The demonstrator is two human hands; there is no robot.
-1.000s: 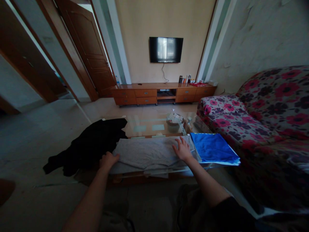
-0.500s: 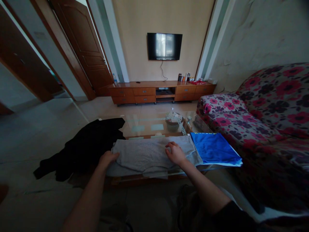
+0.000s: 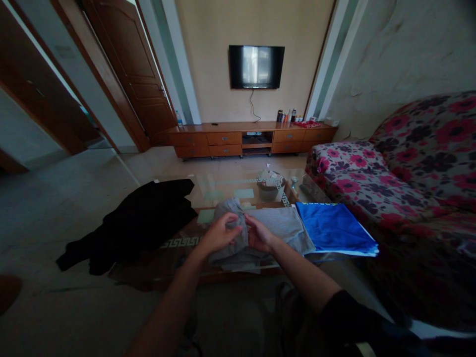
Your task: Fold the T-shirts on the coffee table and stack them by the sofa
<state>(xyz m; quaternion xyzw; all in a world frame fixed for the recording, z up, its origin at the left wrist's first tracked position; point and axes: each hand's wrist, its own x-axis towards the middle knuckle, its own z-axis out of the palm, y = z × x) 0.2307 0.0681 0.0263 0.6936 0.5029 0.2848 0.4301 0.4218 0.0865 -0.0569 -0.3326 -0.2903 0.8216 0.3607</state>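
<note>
A grey shirt lies on the glass coffee table, its left part raised and doubled over toward the middle in a loose bunch. My left hand is at this raised part, fingers curled and thumb bent in, closed on the cloth. Right beside it, my right hand stands on edge against the fold, its fingers stretched out and touching the fabric. A folded blue garment with a white layer beneath touches the shirt's right end. Black clothing is heaped at the table's left.
The glass table has a patterned border. A bin with crumpled paper shows near its far side. A flowered sofa stands at the right. Beyond are a low wooden cabinet with bottles on it and a wall television.
My left hand has moved right from the shirt's left end, carrying that end over toward the middle. My right hand has shifted slightly left and turned on edge. The view has shifted slightly.
</note>
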